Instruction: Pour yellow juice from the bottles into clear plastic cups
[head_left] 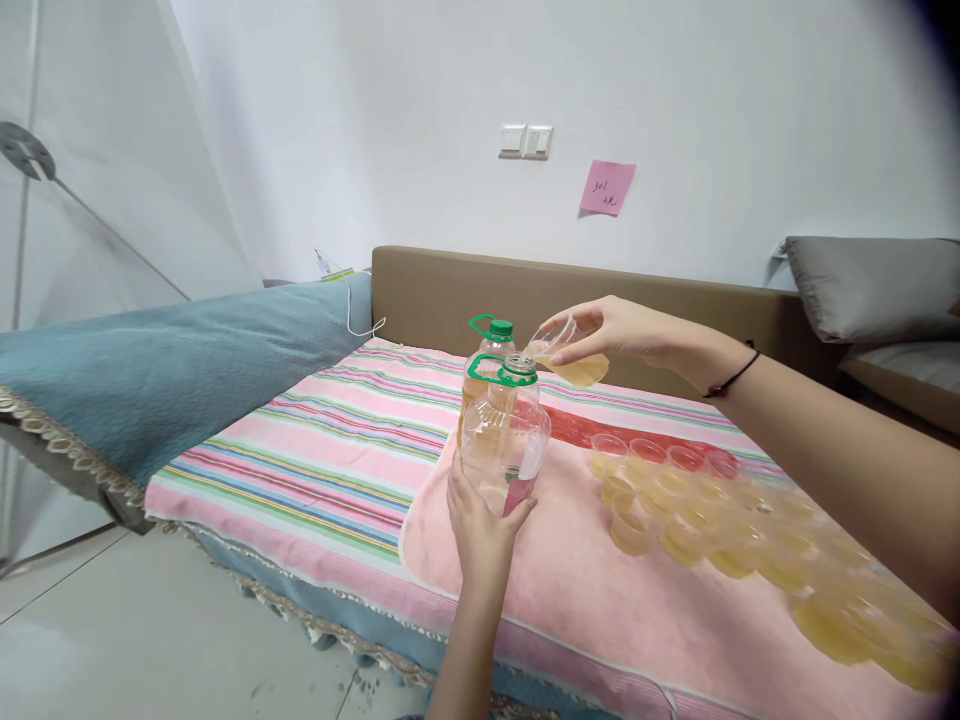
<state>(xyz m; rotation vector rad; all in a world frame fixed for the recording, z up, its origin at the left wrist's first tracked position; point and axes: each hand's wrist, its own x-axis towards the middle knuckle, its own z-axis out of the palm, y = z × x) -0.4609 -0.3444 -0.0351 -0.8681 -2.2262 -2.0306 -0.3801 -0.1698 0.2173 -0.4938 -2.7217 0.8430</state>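
Note:
My left hand is wrapped round the lower part of a clear plastic bottle with a green ring at its open neck. Above and to the right, my right hand grips a clear plastic cup of yellow liquid. The cup is tilted, its rim at the bottle's mouth, and a stream shows inside the bottle. Just behind stands a second bottle with a green cap and handle, holding amber liquid. Rows of cups with yellow liquid stand on the pink mat at the right.
A striped cloth covers the sofa seat. The blue-covered armrest is at the left, the brown backrest behind. Grey cushions lie at the far right. A white cable hangs over the armrest. Red material lies behind the cups.

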